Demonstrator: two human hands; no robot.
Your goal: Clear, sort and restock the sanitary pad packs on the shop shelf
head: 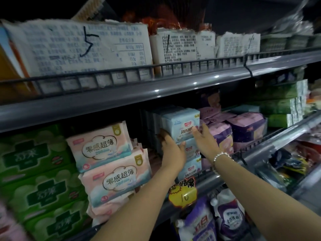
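Note:
A stack of three light blue pad packs stands on the middle shelf, with the top blue pack (182, 124) between my hands. My left hand (171, 146) lies against the stack's left side, fingers reaching behind the top pack. Fingers straight, my right hand (203, 138) presses the right side of the top pack. Two pink pad packs (111, 160) are stacked to the left. Purple and pink packs (243, 129) crowd the shelf to the right.
Green packs (38, 174) fill the far left of the shelf. A grey shelf edge (156, 94) with a wire rail runs above, holding white paper-wrapped blocks. A yellow price tag (182, 193) hangs on the lower rail, above purple detergent pouches (229, 220).

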